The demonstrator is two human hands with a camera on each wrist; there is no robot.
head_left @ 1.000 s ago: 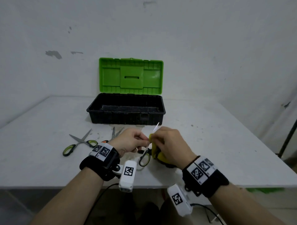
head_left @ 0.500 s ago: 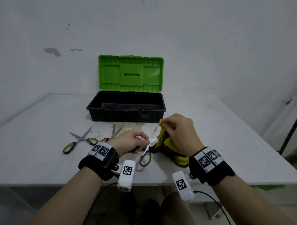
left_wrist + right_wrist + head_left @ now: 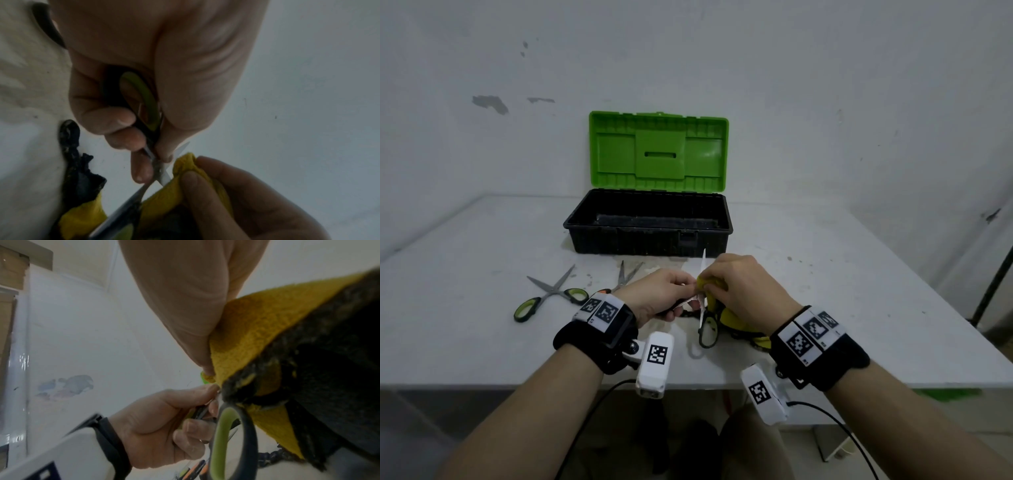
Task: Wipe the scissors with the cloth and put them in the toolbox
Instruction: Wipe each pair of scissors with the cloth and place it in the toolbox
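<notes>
My left hand (image 3: 671, 291) grips one black-and-green handle of a pair of scissors (image 3: 708, 334), blades spread, one tip pointing up toward the toolbox. A yellow cloth (image 3: 710, 283) with a dark underside is pinched round that raised blade by my right hand (image 3: 729, 274), close to the pivot. In the left wrist view my left hand (image 3: 144, 146) curls round the handle (image 3: 144, 100) and the cloth (image 3: 185, 164) sits at the blade crossing. The right wrist view shows the cloth (image 3: 257, 329) and the free handle loop (image 3: 222, 443). The black toolbox (image 3: 619, 241) stands open behind, green lid (image 3: 659, 150) upright.
Two more pairs of scissors lie on the white table (image 3: 465, 274) left of my hands: a green-handled pair (image 3: 551, 294), spread open, and an orange-handled pair (image 3: 625, 277) partly behind my left wrist. The wall rises just behind the toolbox. The table's front edge is near my wrists.
My right hand slid the cloth up the blade to its tip, then back down toward the pivot. The left hand kept hold of the scissors and stayed almost in place.
</notes>
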